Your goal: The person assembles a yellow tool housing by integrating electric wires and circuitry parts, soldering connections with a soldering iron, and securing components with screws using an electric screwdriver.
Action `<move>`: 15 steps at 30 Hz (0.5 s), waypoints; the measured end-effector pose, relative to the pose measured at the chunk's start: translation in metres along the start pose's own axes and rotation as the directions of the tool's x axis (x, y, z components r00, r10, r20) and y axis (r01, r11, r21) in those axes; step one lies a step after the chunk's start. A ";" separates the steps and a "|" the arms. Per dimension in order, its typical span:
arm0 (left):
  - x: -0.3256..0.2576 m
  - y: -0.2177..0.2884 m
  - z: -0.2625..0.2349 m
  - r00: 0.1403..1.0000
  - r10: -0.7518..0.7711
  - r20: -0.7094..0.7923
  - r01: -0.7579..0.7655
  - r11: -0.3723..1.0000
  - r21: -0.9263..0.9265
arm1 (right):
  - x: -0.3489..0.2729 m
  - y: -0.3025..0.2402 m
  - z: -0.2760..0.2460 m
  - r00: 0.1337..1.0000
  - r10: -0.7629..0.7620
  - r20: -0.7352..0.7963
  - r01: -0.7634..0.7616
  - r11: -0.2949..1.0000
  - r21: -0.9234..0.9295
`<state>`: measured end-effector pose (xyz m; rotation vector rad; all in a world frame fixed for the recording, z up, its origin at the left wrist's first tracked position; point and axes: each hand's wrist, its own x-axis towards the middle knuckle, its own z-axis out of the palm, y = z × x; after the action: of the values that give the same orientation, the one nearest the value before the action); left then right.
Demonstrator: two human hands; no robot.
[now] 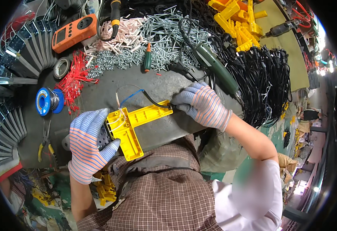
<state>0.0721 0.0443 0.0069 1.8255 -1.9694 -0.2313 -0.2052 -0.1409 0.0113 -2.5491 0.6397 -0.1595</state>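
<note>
My left hand (88,143), in a striped glove, is closed around a dark perforated metal part (103,139) joined to an open yellow plastic housing (129,139). The housing lies tilted near the bench's front edge, its ribbed inside facing up. White and blue wires (133,95) loop up out of it. A black cable (155,102) runs along the far side of its handle to the handle's end. There my right hand (203,103), gloved alike, pinches the cable with thumb and fingers; the fingertips partly hide it.
Screws (172,32), pale sleeves (128,29) and red leads (76,75) are heaped behind. Also around are an orange meter (75,32), solder spool (49,101), pliers (46,146), green screwdriver (148,59), dark green power tool (216,67), black cords (258,77), yellow housings (239,21) and metal parts (30,46).
</note>
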 end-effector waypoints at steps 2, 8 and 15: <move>0.000 0.001 0.001 1.000 -0.004 0.002 0.004 1.000 0.007 | 0.003 -0.006 -0.001 0.998 -0.048 -0.041 0.035 0.964 -0.262; 0.024 0.013 -0.012 0.999 -0.014 -0.033 0.013 0.999 -0.047 | 0.000 -0.013 0.005 0.982 -0.177 -0.067 0.129 0.888 -0.442; 0.056 0.031 -0.014 0.995 0.086 -0.041 -0.091 0.985 -0.147 | -0.005 -0.012 0.008 0.979 -0.183 -0.088 0.121 0.874 -0.471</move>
<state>0.0485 -0.0044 0.0433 1.6346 -1.9492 -0.3083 -0.2029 -0.1259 0.0098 -3.0786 0.5775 -0.2554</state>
